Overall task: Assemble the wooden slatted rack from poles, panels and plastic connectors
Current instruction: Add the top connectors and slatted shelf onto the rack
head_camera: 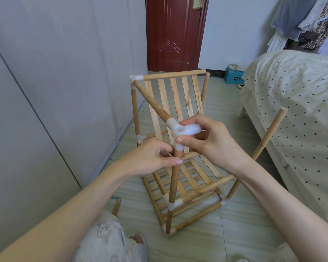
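Atop round wooden pole (173,178), white plastic connector (180,132)

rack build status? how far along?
Done: two slatted panels in the frame, far-left corner connector fitted. In hand: right hand seats a white connector joining two poles; left hand steadies the upright pole. Left: one socket empty, right-side pole uncapped, a loose pole on the floor.

The left hand (155,157) grips the upright pole (173,178) while the right hand (206,138) holds the white connector (180,131) on top of it
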`<state>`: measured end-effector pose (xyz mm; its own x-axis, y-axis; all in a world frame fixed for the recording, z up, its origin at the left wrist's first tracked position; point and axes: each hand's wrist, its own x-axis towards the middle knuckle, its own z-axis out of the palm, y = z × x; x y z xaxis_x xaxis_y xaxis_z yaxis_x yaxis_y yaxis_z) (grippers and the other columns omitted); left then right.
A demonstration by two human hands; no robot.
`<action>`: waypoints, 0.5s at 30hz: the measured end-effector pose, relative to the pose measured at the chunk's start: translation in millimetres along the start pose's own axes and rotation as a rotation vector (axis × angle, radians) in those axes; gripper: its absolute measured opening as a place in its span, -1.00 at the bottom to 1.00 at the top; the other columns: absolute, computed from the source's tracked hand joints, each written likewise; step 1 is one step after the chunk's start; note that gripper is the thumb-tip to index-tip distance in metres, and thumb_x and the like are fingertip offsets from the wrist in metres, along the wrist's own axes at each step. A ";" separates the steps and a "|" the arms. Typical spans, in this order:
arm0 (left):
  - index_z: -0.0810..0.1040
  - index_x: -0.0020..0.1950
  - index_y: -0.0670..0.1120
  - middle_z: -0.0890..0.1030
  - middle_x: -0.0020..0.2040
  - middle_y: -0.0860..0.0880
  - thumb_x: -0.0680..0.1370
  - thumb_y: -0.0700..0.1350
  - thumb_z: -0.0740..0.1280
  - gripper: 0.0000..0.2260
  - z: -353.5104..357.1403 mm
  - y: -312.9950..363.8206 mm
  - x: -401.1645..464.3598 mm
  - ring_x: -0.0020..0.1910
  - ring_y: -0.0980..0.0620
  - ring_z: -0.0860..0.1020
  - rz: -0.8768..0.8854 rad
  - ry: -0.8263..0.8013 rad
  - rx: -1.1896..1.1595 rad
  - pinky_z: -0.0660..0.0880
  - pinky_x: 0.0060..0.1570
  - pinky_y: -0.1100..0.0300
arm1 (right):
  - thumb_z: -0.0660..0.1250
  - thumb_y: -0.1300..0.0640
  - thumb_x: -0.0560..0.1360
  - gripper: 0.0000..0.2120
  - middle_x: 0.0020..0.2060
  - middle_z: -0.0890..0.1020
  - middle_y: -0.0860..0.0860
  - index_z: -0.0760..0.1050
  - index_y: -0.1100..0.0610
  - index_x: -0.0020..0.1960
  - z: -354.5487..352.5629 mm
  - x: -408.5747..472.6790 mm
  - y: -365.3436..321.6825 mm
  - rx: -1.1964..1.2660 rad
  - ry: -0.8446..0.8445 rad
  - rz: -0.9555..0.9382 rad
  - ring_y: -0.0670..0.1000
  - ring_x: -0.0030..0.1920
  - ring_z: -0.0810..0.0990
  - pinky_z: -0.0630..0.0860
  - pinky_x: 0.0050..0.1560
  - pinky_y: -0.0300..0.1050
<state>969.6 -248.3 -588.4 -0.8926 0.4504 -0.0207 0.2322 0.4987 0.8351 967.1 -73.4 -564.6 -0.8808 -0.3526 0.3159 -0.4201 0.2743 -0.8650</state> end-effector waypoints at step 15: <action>0.55 -0.05 -0.09 0.54 -0.01 0.03 0.62 -0.05 0.06 -0.71 -47.8 8.8 57.2 0.10 0.12 0.41 0.324 0.721 0.234 0.25 0.17 0.37 | 0.41 0.03 0.42 -0.78 -0.15 0.48 -0.18 0.54 0.08 0.02 3.6 -6.9 -3.3 -0.427 0.095 -0.173 -0.26 -0.18 0.44 0.32 -0.19 -0.44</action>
<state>902.1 -253.6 -556.0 -0.7782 0.0520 0.6259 0.5239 0.6032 0.6014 975.3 -75.1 -565.4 -0.7975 -0.3481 0.4928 -0.5975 0.5692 -0.5649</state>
